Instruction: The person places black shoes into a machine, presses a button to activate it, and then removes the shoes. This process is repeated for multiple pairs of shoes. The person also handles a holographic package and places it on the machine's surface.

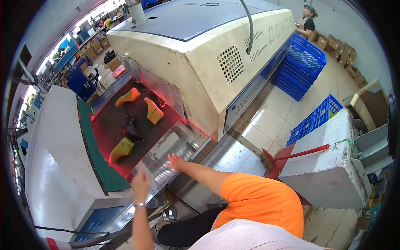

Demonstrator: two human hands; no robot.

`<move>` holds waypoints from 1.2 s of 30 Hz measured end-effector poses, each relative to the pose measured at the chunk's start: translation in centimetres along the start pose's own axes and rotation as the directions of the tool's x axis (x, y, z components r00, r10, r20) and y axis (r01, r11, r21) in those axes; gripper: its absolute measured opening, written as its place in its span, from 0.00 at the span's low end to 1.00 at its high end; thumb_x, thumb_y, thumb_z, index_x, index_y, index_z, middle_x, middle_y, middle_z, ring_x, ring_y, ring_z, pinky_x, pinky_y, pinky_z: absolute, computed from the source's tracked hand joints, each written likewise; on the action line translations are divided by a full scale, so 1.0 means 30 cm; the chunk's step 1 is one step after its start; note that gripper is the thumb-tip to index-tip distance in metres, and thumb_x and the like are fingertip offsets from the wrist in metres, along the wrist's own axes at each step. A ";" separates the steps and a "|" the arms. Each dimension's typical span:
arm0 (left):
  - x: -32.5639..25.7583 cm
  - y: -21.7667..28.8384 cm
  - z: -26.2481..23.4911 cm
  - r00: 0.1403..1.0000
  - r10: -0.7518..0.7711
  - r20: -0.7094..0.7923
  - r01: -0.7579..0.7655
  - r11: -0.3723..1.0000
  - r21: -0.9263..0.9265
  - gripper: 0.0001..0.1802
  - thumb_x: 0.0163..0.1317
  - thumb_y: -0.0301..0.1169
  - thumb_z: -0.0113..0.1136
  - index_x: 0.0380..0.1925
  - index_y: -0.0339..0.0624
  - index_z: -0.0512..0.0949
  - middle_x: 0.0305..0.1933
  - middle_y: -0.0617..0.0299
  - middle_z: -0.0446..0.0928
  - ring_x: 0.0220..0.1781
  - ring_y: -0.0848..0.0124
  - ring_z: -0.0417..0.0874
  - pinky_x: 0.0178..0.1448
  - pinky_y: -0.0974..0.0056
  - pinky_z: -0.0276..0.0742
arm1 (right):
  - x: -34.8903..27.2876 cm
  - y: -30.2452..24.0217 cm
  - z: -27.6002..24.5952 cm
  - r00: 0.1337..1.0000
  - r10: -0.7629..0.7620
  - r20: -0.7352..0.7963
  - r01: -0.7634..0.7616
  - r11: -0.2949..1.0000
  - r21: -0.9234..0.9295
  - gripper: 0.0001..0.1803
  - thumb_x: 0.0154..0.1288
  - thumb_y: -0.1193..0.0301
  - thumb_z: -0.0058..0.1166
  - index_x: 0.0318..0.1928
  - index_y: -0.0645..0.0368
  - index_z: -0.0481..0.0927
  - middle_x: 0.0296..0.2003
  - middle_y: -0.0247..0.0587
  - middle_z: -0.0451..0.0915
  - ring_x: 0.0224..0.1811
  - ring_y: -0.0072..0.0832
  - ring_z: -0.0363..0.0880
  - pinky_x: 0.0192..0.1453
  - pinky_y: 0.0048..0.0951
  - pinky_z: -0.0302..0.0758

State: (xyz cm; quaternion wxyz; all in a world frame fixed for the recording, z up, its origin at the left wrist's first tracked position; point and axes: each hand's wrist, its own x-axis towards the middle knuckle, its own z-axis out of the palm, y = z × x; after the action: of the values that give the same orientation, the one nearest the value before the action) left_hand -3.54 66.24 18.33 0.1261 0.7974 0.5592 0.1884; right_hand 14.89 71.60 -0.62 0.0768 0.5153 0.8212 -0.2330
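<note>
The left hand (pixel 141 182) was too blurred to tell its fingers' state, the right hand (pixel 176 163) had fingers apart, and beyond yellow lasts (pixel 154 111) a plastic curtain (pixel 163 93) veiled the machine's inside.

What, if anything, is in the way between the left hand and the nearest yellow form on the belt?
Nothing visible blocks the left hand from the yellow form. The green panel runs along the belt's left side, not across the gap. Hand height is hard to judge.
</note>
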 end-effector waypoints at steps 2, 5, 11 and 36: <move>-0.111 -0.010 0.182 0.997 -0.066 0.036 0.070 0.988 -0.135 0.19 0.51 0.30 0.53 0.46 0.43 0.72 0.19 0.55 0.73 0.21 0.58 0.75 0.28 0.57 0.69 | 0.015 0.018 0.025 1.000 0.014 -0.022 -0.014 1.000 0.021 0.26 0.60 0.66 0.39 0.60 0.36 0.57 0.65 0.54 0.37 0.66 0.56 0.40 0.62 0.53 0.51; -0.297 -0.030 0.339 0.959 -0.031 0.282 0.097 0.970 -0.223 0.08 0.52 0.34 0.53 0.30 0.45 0.76 0.23 0.53 0.76 0.24 0.56 0.77 0.29 0.57 0.71 | 0.033 0.042 0.066 0.999 0.026 -0.027 -0.026 1.000 -0.006 0.27 0.60 0.66 0.40 0.61 0.33 0.56 0.66 0.52 0.36 0.66 0.56 0.39 0.62 0.53 0.51; -0.698 -0.341 0.615 0.447 -0.144 0.883 0.493 0.863 -0.108 0.19 0.48 0.44 0.57 0.37 0.45 0.77 0.37 0.53 0.78 0.40 0.61 0.79 0.45 0.61 0.72 | 0.016 0.019 0.030 0.999 0.027 0.045 -0.022 0.995 -0.094 0.29 0.59 0.66 0.40 0.62 0.33 0.55 0.66 0.51 0.34 0.66 0.55 0.40 0.61 0.51 0.54; -0.759 -0.375 0.640 0.237 -0.273 0.932 0.480 0.868 0.132 0.19 0.49 0.41 0.51 0.36 0.40 0.78 0.41 0.52 0.77 0.43 0.57 0.77 0.48 0.57 0.70 | 0.003 0.004 0.006 0.999 0.015 0.039 -0.013 0.999 -0.053 0.38 0.49 0.74 0.47 0.62 0.35 0.54 0.66 0.52 0.36 0.66 0.55 0.40 0.62 0.50 0.54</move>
State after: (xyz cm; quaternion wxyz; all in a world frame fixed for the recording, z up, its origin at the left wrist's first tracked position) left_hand -11.46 48.89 -7.16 0.5345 0.5839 0.5400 -0.2860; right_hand 14.94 71.65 -0.84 0.1079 0.5140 0.8218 -0.2207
